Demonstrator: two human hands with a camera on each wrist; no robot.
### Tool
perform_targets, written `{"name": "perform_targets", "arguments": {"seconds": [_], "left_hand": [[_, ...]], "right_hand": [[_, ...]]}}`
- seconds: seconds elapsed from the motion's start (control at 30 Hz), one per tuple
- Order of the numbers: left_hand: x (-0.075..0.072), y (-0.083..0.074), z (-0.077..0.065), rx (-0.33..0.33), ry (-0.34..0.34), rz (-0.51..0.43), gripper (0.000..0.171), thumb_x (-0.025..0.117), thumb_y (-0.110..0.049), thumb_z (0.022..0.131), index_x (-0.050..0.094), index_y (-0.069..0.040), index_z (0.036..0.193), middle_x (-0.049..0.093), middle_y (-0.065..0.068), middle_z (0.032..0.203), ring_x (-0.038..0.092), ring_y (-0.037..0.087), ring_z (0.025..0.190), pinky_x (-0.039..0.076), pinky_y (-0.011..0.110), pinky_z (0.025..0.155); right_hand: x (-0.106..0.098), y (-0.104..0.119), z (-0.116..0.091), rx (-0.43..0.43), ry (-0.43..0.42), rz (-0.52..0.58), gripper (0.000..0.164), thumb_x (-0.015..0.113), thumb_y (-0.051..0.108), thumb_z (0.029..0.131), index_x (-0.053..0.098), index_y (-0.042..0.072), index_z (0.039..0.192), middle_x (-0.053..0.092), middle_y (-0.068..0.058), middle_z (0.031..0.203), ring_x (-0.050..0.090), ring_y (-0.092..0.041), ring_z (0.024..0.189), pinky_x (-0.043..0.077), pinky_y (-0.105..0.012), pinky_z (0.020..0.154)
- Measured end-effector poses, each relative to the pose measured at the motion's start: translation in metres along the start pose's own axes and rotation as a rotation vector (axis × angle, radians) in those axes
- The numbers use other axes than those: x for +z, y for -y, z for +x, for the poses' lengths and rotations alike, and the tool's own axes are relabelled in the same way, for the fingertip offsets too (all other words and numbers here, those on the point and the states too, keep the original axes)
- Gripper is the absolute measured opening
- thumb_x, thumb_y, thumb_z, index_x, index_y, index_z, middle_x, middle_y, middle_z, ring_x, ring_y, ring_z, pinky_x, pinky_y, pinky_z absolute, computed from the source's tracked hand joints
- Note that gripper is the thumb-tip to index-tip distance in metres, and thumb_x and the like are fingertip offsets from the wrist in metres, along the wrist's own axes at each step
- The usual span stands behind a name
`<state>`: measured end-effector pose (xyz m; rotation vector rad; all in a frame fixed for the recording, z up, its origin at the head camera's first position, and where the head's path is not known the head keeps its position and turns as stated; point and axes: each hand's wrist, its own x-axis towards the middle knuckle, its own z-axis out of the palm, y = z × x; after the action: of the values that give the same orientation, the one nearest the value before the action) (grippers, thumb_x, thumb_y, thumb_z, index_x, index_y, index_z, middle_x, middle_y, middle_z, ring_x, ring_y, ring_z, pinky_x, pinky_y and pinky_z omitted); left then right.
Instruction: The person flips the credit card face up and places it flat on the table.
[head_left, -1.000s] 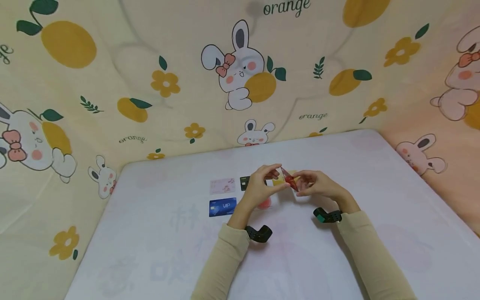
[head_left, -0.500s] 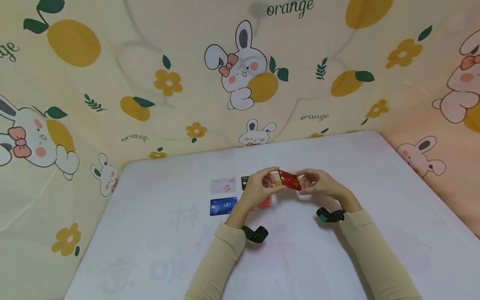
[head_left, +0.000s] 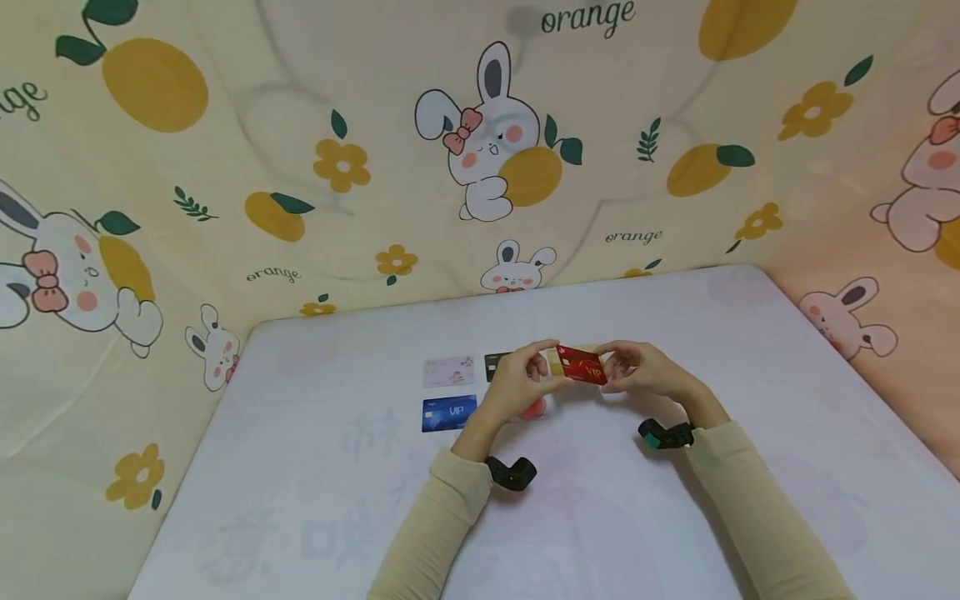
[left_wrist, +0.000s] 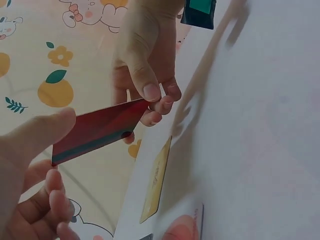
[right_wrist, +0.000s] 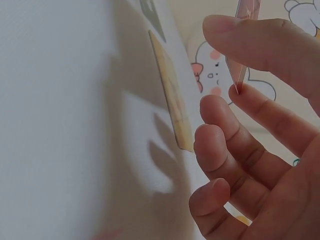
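Note:
Both hands hold a red bank-style card (head_left: 582,365) marked VIP above the table, its printed face toward the head camera. My left hand (head_left: 517,379) pinches the card's left end between thumb and fingers. At the other end, my right hand (head_left: 643,368) pinches it by thumb and a finger. The left wrist view shows the back of the card (left_wrist: 97,129) with a dark stripe, while the right wrist view catches it almost edge-on. Behind it a gold card (left_wrist: 156,182) lies on the table, partly covered in the head view.
On the white table (head_left: 300,467) lie a pale pink card (head_left: 448,372), a blue VIP card (head_left: 450,413), a dark card (head_left: 493,367) partly behind the left hand, and a card with a red round print (head_left: 534,408). A patterned cloth (head_left: 360,100) hangs behind.
The red card has turned from a slanted, nearly edge-on pose until its VIP face shows to the head camera. Both hands keep their hold and have barely shifted.

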<state>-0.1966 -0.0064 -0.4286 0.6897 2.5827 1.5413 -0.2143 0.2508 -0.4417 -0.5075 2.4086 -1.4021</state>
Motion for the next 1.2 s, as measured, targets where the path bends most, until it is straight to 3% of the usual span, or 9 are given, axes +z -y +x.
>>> {"name": "perform_targets", "arguments": {"seconds": [0.17, 0.67, 0.93, 1.2], "left_hand": [[0.003, 0.003, -0.001, -0.025, -0.002, 0.017, 0.057, 0.079, -0.022, 0.080, 0.058, -0.009, 0.131, 0.059, 0.012, 0.083, 0.042, 0.006, 0.067, 0.035, 0.013, 0.060], [0.009, 0.007, -0.006, -0.070, -0.002, 0.023, 0.060, 0.079, -0.023, 0.080, 0.057, -0.010, 0.133, 0.058, 0.011, 0.078, 0.041, 0.006, 0.064, 0.033, 0.015, 0.058], [0.012, 0.011, -0.008, -0.092, 0.009, -0.005, 0.060, 0.079, -0.021, 0.079, 0.056, -0.008, 0.133, 0.050, 0.001, 0.071, 0.040, 0.004, 0.058, 0.032, 0.015, 0.050], [0.012, 0.011, -0.007, -0.111, 0.015, 0.004, 0.060, 0.080, -0.022, 0.078, 0.058, -0.007, 0.132, 0.047, -0.002, 0.070, 0.039, 0.004, 0.059, 0.031, 0.015, 0.054]], "right_hand": [[-0.001, -0.002, 0.000, 0.007, 0.004, -0.023, 0.058, 0.078, 0.006, 0.076, 0.052, -0.005, 0.127, 0.063, -0.021, 0.092, 0.054, -0.005, 0.073, 0.049, -0.021, 0.066], [-0.003, -0.002, -0.003, -0.034, 0.002, -0.074, 0.057, 0.079, 0.005, 0.074, 0.054, -0.008, 0.124, 0.063, -0.015, 0.086, 0.054, -0.003, 0.071, 0.047, -0.019, 0.064], [-0.007, -0.002, -0.005, 0.008, 0.025, -0.017, 0.058, 0.079, 0.003, 0.073, 0.053, -0.008, 0.124, 0.060, -0.009, 0.083, 0.052, -0.004, 0.069, 0.046, -0.020, 0.063], [-0.010, -0.005, -0.005, 0.014, 0.035, -0.036, 0.058, 0.080, 0.006, 0.074, 0.054, -0.006, 0.125, 0.059, -0.009, 0.083, 0.051, -0.005, 0.069, 0.046, -0.020, 0.061]]}}
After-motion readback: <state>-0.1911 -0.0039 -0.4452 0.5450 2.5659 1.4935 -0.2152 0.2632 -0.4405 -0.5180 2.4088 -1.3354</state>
